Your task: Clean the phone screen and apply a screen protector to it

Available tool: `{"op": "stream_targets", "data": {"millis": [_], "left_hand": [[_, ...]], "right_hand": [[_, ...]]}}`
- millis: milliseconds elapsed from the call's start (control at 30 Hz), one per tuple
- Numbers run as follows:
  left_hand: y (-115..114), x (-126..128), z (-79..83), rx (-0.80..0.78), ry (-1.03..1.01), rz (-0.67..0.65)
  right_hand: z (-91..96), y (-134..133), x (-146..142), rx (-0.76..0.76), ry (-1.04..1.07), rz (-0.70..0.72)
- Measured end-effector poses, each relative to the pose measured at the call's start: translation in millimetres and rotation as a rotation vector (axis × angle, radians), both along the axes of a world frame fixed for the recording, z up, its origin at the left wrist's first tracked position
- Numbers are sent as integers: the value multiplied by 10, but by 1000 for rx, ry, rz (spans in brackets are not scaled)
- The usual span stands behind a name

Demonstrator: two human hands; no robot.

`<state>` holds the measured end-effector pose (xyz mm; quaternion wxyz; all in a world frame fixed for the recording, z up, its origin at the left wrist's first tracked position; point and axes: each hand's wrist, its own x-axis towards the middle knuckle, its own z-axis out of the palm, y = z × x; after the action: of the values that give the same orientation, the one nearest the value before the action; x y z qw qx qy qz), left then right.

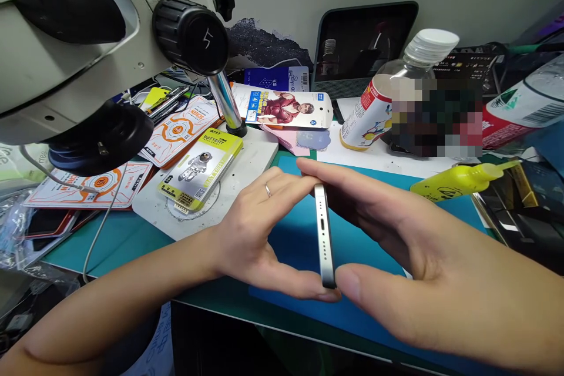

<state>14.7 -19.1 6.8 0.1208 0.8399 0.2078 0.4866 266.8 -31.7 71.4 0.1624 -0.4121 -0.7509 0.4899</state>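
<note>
A smartphone [324, 235] is held on edge above the blue work mat [291, 229], its bottom end facing me. The charging port and two rows of small holes show along its pale metal rim. My left hand [259, 235], with a ring on one finger, grips it from the left, thumb at the lower edge and fingers at the upper edge. From the other side my right hand [409, 258] holds it too, thumb near the lower corner and fingers behind the upper one. Both phone faces are mostly hidden by the angle.
A microscope [88, 53] overhangs the left side, its base [150, 211] carrying a yellow battery package [200, 170]. Orange-and-white packets [180, 129] lie beside it. Behind stand a dark-screened device [361, 41] and a drink bottle [374, 100]. A yellow squeeze bottle [458, 181] lies at right.
</note>
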Motion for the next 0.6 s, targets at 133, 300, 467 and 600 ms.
{"op": "stream_targets", "data": {"millis": [133,300,467,600], "left_hand": [[-4,12,6,18,8,14],[-13,43,16,67,-4,36],[-14,59,14,75,-19,45],[-7,69,15,79,-30,39]], "right_hand": [[-14,-21,-1,-21,22,-18],[45,-41,-51,-32,52,-54],[49,-36,-82,-36,91,-42],[-15,-30,0,-23,49,-24]]}}
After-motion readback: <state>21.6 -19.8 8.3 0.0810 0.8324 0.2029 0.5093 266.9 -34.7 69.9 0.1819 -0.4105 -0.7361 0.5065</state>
